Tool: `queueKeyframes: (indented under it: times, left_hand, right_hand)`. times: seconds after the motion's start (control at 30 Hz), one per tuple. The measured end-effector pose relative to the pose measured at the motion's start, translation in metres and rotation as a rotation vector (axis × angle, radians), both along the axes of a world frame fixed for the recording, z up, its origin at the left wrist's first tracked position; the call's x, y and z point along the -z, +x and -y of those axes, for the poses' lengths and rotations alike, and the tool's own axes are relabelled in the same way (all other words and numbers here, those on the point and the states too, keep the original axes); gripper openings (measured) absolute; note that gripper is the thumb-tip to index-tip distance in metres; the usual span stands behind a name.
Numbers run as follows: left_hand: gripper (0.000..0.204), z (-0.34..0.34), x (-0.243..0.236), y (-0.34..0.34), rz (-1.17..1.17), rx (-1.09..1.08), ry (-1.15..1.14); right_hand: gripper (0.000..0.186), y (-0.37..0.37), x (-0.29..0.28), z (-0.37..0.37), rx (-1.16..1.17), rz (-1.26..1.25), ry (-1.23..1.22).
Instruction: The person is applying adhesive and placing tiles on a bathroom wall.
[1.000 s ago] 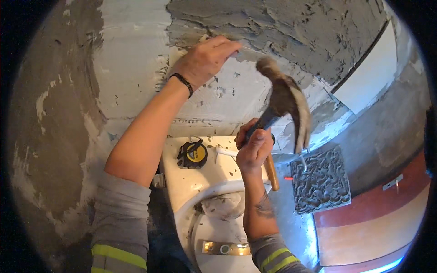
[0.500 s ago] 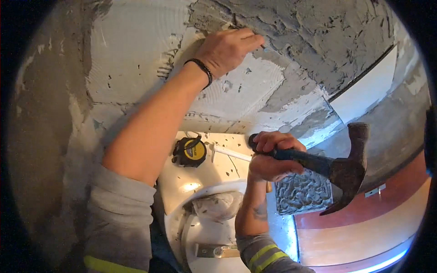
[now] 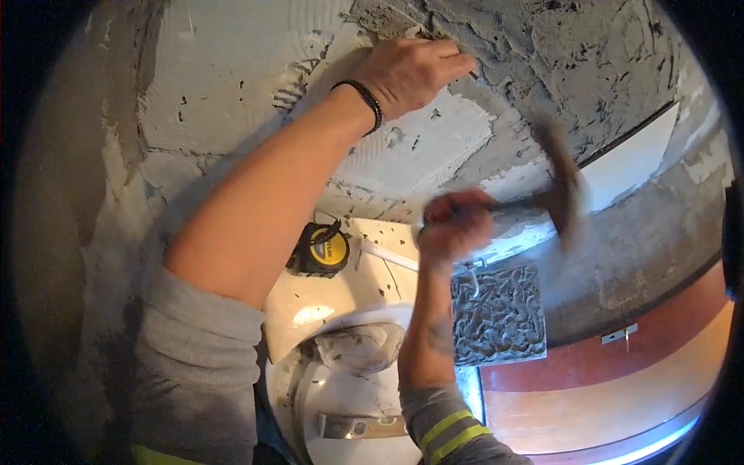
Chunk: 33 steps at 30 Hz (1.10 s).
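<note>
My left hand [image 3: 411,70] is against the mortar-streaked wall [image 3: 395,155], fingers pinched at the edge of rough grey mortar [image 3: 558,54]; a thin dark tip shows past the fingertips, too small to name, beside a thin pale line like string. My right hand [image 3: 453,229] grips a claw hammer [image 3: 558,186] by its dark handle, below and right of my left hand; hand and head are motion-blurred. A white tile [image 3: 635,155] stands on the wall to the right.
A cream ledge [image 3: 302,310] holds a black-yellow tape measure [image 3: 325,248] and a white stick-like item [image 3: 380,254]. Below are a white toilet [image 3: 349,442] and a spirit level [image 3: 360,426]. A mortar-covered square board [image 3: 496,314] lies right, before a reddish, tan door-like panel [image 3: 597,403].
My left hand has moved up and right along the wall. My right hand dropped and turned the hammer rightward, then raised it back toward my left hand. The view has shifted slightly.
</note>
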<state>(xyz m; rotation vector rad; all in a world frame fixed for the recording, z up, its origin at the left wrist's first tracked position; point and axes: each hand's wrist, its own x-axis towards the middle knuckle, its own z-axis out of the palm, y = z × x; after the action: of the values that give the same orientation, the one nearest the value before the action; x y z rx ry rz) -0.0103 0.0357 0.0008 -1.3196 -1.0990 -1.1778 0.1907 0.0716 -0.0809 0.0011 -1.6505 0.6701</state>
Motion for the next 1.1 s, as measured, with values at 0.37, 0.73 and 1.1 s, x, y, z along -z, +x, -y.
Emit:
queueKeyframes:
  times: [0.37,0.73,1.1]
  left_hand:
    - [0.024,-0.005,0.001,0.002,-0.015,-0.004,-0.019]
    - [0.021,-0.01,-0.001,0.0,-0.024,-0.035,0.016]
    - [0.02,-0.007,-0.002,-0.005,-0.034,-0.122,0.038]
  right_hand:
    - [0.062,0.006,0.0,0.01,-0.084,-0.313,0.041]
    - [0.053,-0.002,0.008,-0.01,-0.045,-0.068,-0.053]
    - [0.051,-0.02,0.002,-0.025,0.157,0.16,0.036]
